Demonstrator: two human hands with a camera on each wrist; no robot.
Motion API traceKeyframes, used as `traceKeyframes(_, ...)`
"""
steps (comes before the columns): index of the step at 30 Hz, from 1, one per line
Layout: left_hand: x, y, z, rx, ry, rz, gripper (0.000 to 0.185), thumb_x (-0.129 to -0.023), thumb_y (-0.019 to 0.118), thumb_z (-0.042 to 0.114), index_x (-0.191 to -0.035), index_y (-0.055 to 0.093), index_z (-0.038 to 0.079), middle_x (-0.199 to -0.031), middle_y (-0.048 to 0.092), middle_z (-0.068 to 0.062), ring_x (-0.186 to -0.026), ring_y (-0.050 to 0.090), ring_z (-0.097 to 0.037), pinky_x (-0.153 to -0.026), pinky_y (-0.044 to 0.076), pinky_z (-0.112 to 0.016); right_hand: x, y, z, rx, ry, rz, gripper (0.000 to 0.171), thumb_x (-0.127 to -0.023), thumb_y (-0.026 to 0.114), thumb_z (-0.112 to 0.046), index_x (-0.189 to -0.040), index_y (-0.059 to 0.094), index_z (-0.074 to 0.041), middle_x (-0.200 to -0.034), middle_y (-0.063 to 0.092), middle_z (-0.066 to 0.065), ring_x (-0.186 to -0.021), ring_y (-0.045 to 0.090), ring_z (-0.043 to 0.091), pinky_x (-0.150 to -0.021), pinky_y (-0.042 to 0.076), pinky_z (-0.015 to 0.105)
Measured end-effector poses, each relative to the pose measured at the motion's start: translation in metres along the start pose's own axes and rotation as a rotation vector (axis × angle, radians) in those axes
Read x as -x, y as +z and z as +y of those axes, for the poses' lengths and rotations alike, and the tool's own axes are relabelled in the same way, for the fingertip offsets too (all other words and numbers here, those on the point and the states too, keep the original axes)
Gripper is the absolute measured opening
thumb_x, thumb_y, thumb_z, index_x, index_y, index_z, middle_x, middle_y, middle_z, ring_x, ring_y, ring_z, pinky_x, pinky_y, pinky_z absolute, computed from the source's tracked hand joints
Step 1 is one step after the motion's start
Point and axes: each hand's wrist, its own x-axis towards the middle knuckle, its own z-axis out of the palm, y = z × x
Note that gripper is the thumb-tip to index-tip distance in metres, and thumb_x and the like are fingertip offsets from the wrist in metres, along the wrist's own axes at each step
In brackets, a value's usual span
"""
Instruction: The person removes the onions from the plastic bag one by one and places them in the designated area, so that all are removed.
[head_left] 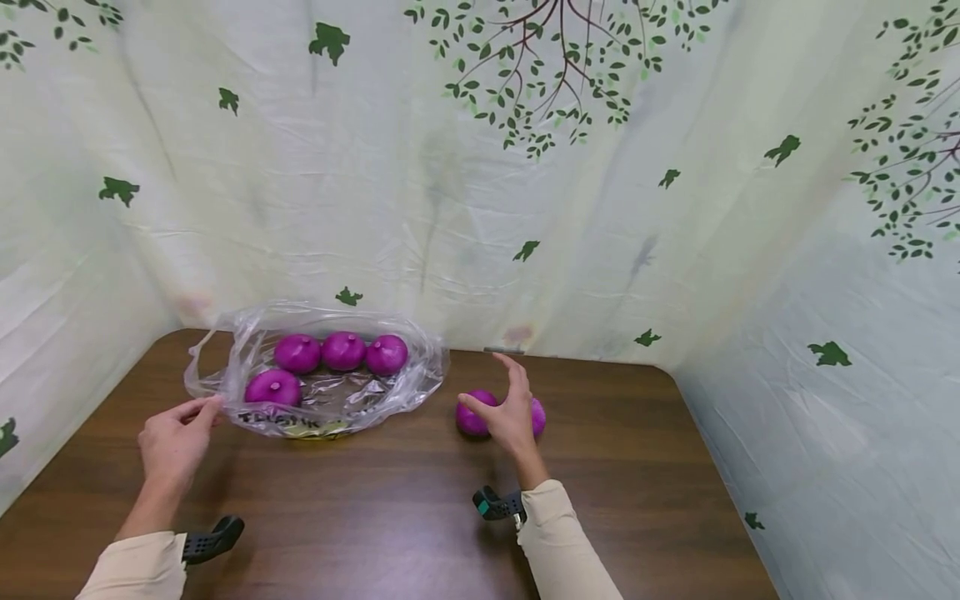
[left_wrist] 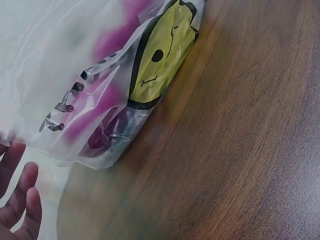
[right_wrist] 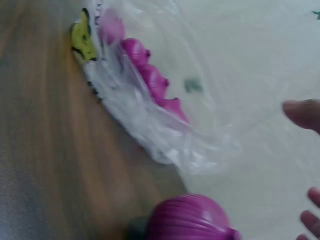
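A clear plastic bag [head_left: 408, 375] with a yellow smiley print [left_wrist: 160, 55] lies on the brown wooden table [head_left: 390, 517], holding several purple onions [head_left: 342, 351]. Two more purple onions [head_left: 472, 419] sit on the table to the bag's right. My right hand [head_left: 487, 385] hovers over them with fingers spread and holds nothing; the right wrist view shows one onion [right_wrist: 192, 220] just below its fingertips [right_wrist: 304, 113]. My left hand [head_left: 206, 406] reaches to the bag's left rim, and its fingers [left_wrist: 22, 200] lie straight beside the plastic.
A white sheet printed with green leaves [head_left: 525, 167] hangs close behind the table and along both sides. The table's rounded far right corner [head_left: 663, 375] is near the loose onions. Bare wood stretches in front of the bag.
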Motion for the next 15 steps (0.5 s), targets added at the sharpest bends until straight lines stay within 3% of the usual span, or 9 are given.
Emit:
traceKeyframes(8,-0.001,0.000,-0.003,0.003,0.002,-0.002,0.060,-0.097,0.048,0.047,-0.129,0.058,-0.003,-0.105,0.069,-0.022,-0.088,0.052,-0.024,-0.063,0.039,-0.028,0.000,0.025,-0.003,-0.053,-0.065,0.017,0.071,-0.069,0.088,-0.018,-0.130,0.054,-0.007,-0.132,0.051,0.011,-0.126,0.046,0.029,-0.105,0.033,0.049)
traceKeyframes(15,-0.001,0.000,-0.003,0.010,0.011,-0.008,0.061,-0.097,0.047,0.048,-0.129,0.058,-0.003,-0.108,0.067,-0.024,-0.089,0.052,-0.025,-0.065,0.039,-0.029,0.003,0.046,-0.012,-0.074,-0.096,-0.034,0.070,-0.070,0.087,-0.017,-0.131,0.053,-0.010,-0.131,0.053,0.014,-0.124,0.047,0.025,-0.104,0.035,0.048)
